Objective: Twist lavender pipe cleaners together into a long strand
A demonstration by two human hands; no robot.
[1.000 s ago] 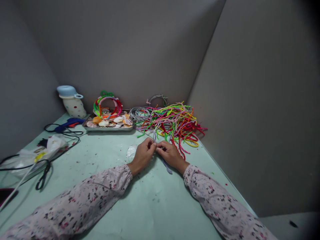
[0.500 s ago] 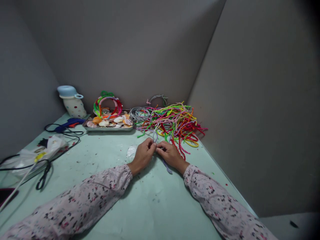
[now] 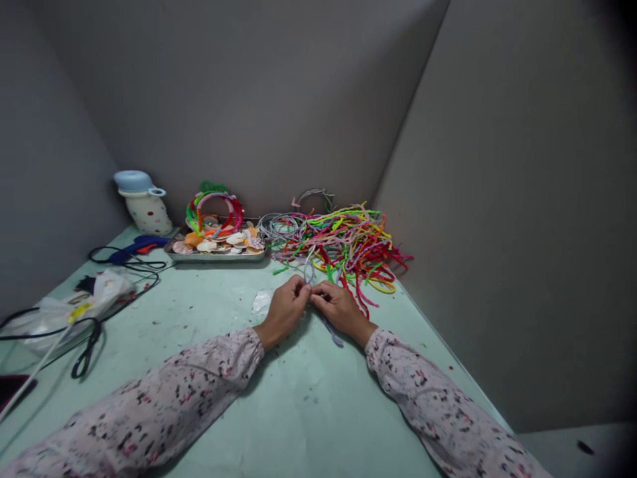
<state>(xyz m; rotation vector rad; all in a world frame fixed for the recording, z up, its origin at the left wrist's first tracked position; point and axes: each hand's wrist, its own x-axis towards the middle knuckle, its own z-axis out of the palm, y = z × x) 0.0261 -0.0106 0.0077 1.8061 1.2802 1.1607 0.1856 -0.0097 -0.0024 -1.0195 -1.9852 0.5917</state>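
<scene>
My left hand point(image 3: 287, 304) and my right hand point(image 3: 343, 307) meet fingertip to fingertip over the middle of the table. Both are closed in a pinch on a pale purple pipe cleaner point(image 3: 334, 333). One end of it trails below my right hand, and a thin loop shows above the fingertips. My fingers hide the part between them. Just beyond my hands spreads a tangled heap of colourful pipe cleaners point(image 3: 348, 232). A flat, shiny whitish piece point(image 3: 262, 302) lies beside my left hand.
A metal tray point(image 3: 219, 257) of seashells point(image 3: 236, 240) bears several colourful rings point(image 3: 233, 212). Coiled grey wire point(image 3: 281, 227) lies to its right. Leftward are a bottle point(image 3: 146, 206), a blue tool point(image 3: 134, 249), a black cable point(image 3: 87, 352) and a plastic bag point(image 3: 112, 285). Walls point(image 3: 249, 99) enclose the table.
</scene>
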